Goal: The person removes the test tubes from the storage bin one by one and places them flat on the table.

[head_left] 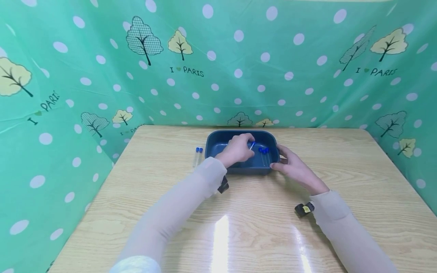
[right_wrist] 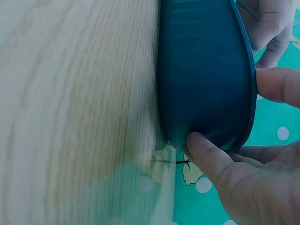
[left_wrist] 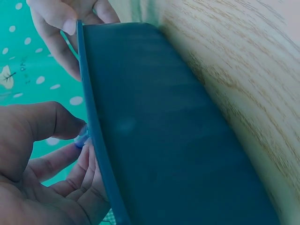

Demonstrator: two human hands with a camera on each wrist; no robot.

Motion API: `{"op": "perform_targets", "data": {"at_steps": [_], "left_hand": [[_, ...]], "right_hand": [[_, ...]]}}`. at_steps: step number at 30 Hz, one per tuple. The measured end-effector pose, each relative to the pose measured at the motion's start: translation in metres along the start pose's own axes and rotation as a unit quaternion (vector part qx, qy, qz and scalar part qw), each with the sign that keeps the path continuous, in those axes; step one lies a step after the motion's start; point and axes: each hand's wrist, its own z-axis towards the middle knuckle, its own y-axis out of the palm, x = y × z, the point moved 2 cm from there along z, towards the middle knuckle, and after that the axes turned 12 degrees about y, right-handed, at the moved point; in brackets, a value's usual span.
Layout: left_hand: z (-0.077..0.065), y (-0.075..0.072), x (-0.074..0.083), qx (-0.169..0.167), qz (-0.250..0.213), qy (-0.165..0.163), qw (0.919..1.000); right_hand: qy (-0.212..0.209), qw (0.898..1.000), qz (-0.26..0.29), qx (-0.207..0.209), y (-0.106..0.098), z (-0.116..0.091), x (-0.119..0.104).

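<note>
Left hand (head_left: 238, 148) over the box (head_left: 250, 171), thumb and fingers pinching a blue-capped tube (head_left: 252, 146), tilted; a fingertip grip seems to suit something so slim. Right hand (head_left: 296, 167) curled round the box's right end, probably to steady it on the worktop (head_left: 170, 197). Three tubes (head_left: 264, 152) inside, side by side towards that end, caps away from the person. Two tubes (head_left: 200, 151) outside, just left of the box, aligned alike, perhaps for easy reach.

The left arm (head_left: 181, 206) slants from the bottom left to the centre, the left grip (head_left: 238, 148) pinching; the right arm (head_left: 345, 227) slants from the lower right, the right grip (head_left: 294, 163) right of centre, thumb (head_left: 277, 166) apart from fingers (head_left: 285, 151).
</note>
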Motion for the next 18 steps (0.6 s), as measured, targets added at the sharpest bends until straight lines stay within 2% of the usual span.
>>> {"op": "perform_targets", "data": {"at_steps": [18], "left_hand": [[-0.016,-0.013,-0.004,-0.011,-0.016,0.007,0.9998]], "right_hand": [[-0.002,1.000,-0.001,0.003,0.000,0.000,0.001]]}}
